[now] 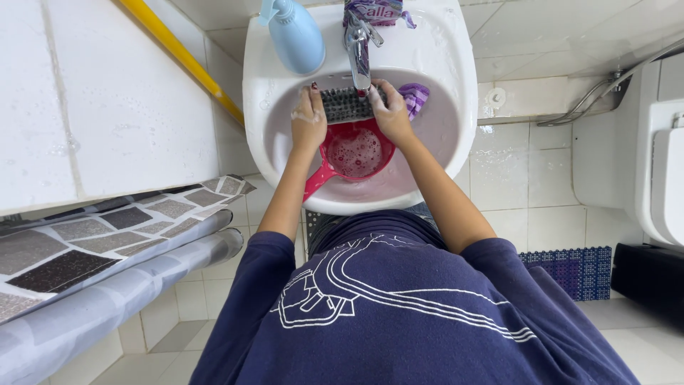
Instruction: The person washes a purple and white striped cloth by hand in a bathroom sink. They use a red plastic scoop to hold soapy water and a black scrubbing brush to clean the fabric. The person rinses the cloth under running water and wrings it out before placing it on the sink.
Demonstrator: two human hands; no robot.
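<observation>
Both hands are inside a white sink point(434, 68). My left hand point(308, 120) and my right hand point(392, 113) each grip one end of a dark bristled brush point(347, 105), held level under the chrome tap point(358, 48). Soap suds cling to my left hand. Just below the brush sits a red scoop with a handle point(354, 153), holding foamy water. A purple cloth point(415, 96) lies in the basin beside my right hand.
A light blue pump bottle point(296, 34) stands on the sink rim at the back left. A yellow pole point(182, 57) leans along the left wall. A patterned curtain point(107, 242) hangs at the left. A white toilet point(659, 164) and a purple mat point(573, 271) are at the right.
</observation>
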